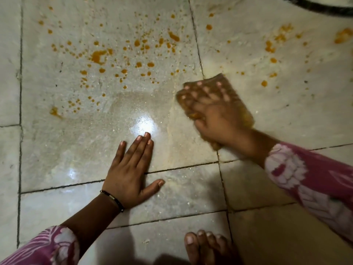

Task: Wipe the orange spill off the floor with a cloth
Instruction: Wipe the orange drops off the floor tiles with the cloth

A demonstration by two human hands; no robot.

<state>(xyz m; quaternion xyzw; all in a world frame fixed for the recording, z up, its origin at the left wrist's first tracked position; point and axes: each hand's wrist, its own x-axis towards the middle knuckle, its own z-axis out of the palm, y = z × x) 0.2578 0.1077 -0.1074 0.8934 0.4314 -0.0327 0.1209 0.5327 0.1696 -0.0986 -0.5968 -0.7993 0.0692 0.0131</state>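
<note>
right hand (219,115) presses cloth (227,88) flat on floor (191,188), fingers spread (blurred) | left hand (131,173) flat, holding nothing | orange spill (99,56) beyond cloth, upper tiles

Two bare hands: a left hand (131,175) and a right hand (219,115). One stained yellow-brown cloth (227,87). One bare foot (207,247). One thin black wrist bracelet (112,199). Orange spill drops (98,56) on the pale tiled floor (57,150): too many to count.
</note>
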